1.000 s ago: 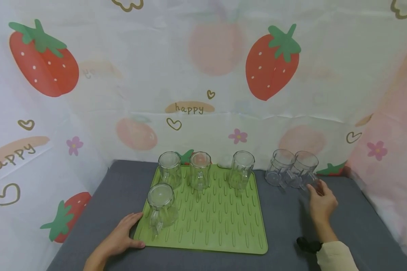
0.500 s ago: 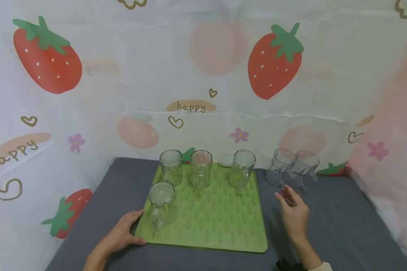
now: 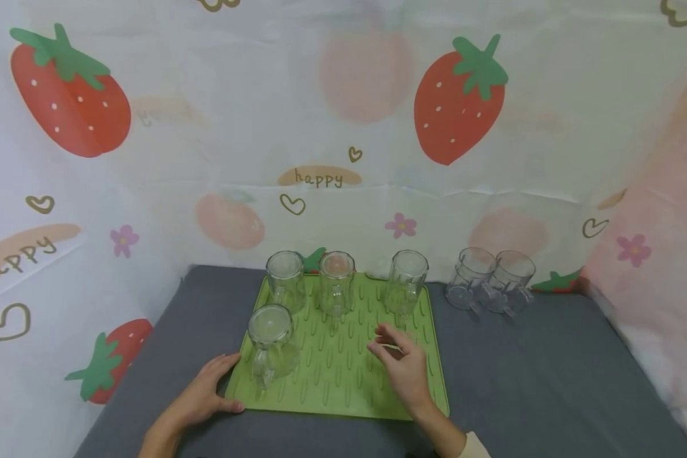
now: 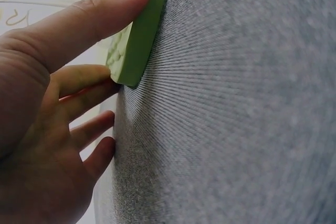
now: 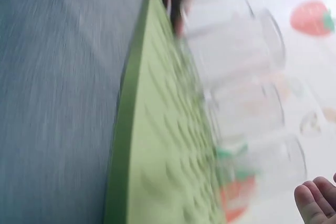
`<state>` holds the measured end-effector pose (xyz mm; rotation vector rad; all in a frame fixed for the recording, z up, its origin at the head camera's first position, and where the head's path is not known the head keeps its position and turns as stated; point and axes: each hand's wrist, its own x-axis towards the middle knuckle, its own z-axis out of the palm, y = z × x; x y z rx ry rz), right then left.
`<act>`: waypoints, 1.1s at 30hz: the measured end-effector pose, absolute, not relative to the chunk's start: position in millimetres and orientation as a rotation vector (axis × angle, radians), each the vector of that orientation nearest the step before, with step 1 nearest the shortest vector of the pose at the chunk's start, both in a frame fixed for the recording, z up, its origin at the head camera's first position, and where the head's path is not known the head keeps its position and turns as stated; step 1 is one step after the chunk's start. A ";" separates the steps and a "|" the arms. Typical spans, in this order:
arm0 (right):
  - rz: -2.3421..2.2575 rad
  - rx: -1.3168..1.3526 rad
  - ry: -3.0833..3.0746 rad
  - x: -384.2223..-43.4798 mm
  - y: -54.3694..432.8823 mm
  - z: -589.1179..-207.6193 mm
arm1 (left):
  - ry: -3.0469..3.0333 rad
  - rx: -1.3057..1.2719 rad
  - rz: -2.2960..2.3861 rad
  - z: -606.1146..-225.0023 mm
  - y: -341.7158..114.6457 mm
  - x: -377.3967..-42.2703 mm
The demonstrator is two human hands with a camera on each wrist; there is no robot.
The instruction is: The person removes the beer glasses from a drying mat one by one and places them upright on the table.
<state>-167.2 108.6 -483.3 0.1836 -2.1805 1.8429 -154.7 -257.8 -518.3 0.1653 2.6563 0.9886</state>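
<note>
At the near left corner of the green ridged mat [image 3: 343, 381], my left hand [image 3: 197, 394] rests with its thumb on the front edge and its fingers along the left side. In the left wrist view the thumb [image 4: 100, 19] touches the mat's edge [image 4: 142, 45]. My right hand [image 3: 403, 369] hovers over the right half of the mat, fingers loosely bent, holding nothing. Clear glass mugs appear upside down on the mat: a front-left mug [image 3: 275, 343], a back-left mug [image 3: 286, 283], a back-middle mug [image 3: 336, 286] and a back-right mug [image 3: 406, 283].
Two more clear mugs, one [image 3: 469, 280] beside the other [image 3: 509, 283], stand upright on the grey cloth [image 3: 549, 369] right of the mat. A strawberry-printed curtain [image 3: 378, 146] hangs behind and at both sides. The right wrist view is blurred.
My right hand has moved left from beside the two mugs on the right to above the mat. The left hand and all the mugs have stayed in place.
</note>
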 end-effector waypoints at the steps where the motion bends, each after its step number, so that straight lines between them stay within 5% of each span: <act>1: 1.875 0.214 -2.188 -166.9 101.2 -483.6 | 2.656 0.164 0.983 -518.1 -257.6 -155.0; 24: 2.208 0.829 -2.298 -152.3 4.8 -494.0 | 2.692 0.213 0.962 -522.8 -257.7 -154.2; 33: 2.242 0.869 -2.334 -151.7 -16.6 -491.5 | 2.670 0.192 1.003 -518.2 -257.3 -154.7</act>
